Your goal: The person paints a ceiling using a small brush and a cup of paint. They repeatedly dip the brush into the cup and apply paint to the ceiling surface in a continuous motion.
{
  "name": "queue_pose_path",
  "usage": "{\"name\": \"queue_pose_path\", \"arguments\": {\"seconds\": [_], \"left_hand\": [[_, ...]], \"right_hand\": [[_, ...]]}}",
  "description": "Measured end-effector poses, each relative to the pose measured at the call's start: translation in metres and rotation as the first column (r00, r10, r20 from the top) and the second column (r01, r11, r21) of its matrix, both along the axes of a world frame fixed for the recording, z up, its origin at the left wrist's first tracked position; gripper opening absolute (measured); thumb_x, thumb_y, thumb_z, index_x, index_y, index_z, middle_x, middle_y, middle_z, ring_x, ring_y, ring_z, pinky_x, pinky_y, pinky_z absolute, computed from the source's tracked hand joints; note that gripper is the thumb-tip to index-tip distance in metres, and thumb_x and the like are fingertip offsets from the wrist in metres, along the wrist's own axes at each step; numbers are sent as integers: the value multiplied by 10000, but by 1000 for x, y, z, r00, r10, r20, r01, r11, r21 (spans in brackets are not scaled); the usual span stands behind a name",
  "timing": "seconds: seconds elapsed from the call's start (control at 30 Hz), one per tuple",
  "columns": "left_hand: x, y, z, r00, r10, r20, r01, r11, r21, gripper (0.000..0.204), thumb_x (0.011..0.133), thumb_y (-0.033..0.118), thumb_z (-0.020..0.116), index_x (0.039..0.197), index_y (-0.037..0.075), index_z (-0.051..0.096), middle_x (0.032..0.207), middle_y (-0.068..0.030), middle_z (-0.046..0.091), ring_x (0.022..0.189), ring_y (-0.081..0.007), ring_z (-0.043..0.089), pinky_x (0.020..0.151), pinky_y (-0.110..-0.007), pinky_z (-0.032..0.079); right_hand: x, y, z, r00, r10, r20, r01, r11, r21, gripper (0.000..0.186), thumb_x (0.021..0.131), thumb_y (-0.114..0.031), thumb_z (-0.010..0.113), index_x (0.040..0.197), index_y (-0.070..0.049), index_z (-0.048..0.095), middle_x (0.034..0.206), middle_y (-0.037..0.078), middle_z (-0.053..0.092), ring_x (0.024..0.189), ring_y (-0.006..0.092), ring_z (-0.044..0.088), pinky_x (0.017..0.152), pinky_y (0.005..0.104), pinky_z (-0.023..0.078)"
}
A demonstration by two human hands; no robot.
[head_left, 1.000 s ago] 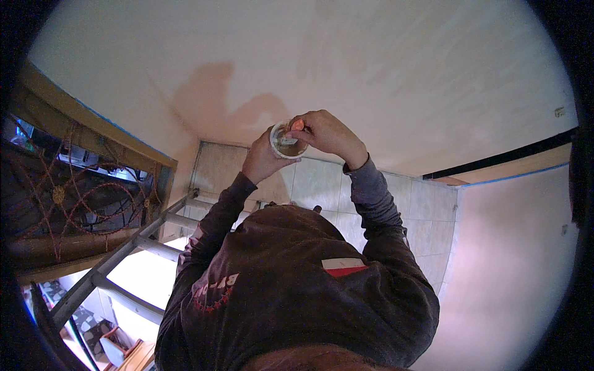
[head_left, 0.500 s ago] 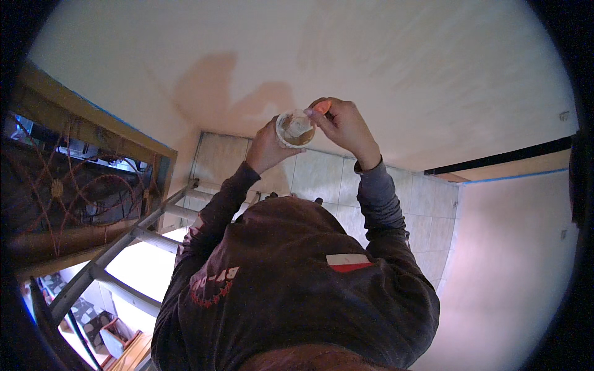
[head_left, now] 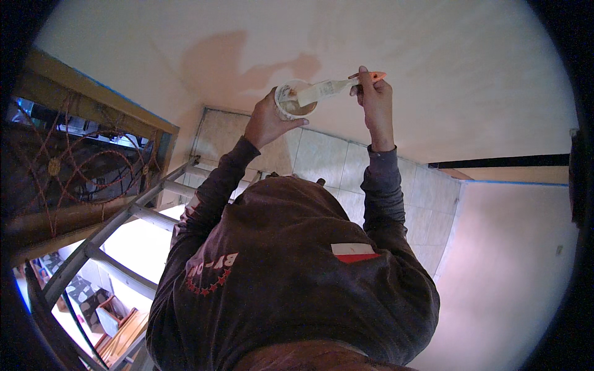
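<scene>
My left hand (head_left: 265,122) grips a white cup (head_left: 288,112) with brownish-cream contents, thumb below its rim. My right hand (head_left: 375,105) pinches the orange handle of a paintbrush (head_left: 328,88). Its pale, flat end lies across the cup's mouth; whether it touches the rim I cannot tell. Both hands are raised in front of the plain pale wall (head_left: 396,93), which carries their shadows.
An aluminium ladder (head_left: 151,215) stands at left, beside an opening with a wrought-iron grille (head_left: 54,164). Pale floor tiles (head_left: 318,154) show beyond my body. A chair (head_left: 110,318) shows at lower left, a dark rail (head_left: 495,162) at right.
Both hands have risen. My right hand has moved rightward away from the cup, drawing the brush partly up out of it, so more of its pale end shows.
</scene>
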State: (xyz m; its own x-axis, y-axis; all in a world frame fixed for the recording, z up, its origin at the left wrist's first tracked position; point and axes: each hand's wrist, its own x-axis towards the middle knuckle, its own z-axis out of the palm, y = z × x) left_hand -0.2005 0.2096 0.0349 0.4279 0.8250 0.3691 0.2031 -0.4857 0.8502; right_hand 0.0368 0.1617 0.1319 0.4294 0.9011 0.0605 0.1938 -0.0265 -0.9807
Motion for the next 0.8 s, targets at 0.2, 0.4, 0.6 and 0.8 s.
{"name": "queue_pose_path", "arguments": {"seconds": [0.2, 0.4, 0.6, 0.8], "left_hand": [[9, 16, 20, 994, -62, 85, 64, 998, -23, 742, 659, 289, 931, 1211, -24, 547, 1130, -190, 688, 1050, -270, 686, 898, -382, 547], [46, 75, 76, 995, 9, -102, -5, 999, 42, 769, 654, 387, 920, 1206, -9, 559, 1143, -178, 685, 1042, -281, 684, 901, -377, 540], [84, 107, 120, 991, 100, -86, -75, 964, 254, 787, 657, 458, 898, 1200, -2, 562, 1146, -175, 676, 1059, -294, 667, 917, -383, 528], [96, 102, 133, 998, 38, -56, -29, 989, 145, 806, 651, 448, 900, 1223, -5, 559, 1157, -174, 678, 1068, -299, 667, 921, -385, 529]], "right_hand": [[18, 14, 5, 958, -84, -273, 132, 978, 163, 319, 1011, -318, 594, 811, -75, 642, 649, -8, 578, 529, 31, 424, 467, 211, 308], [60, 70, 88, 977, -152, 149, 56, 861, 506, 303, 1012, -283, 587, 865, -43, 700, 686, -12, 627, 572, 43, 456, 501, 224, 352], [104, 129, 172, 857, -152, 492, -182, 803, 567, 197, 976, -180, 628, 990, 3, 698, 858, 75, 713, 751, 148, 638, 673, 292, 519], [124, 167, 241, 629, -88, 772, -419, 799, 433, 154, 972, -137, 642, 979, 11, 686, 840, 57, 707, 788, 129, 657, 728, 298, 538]]}}
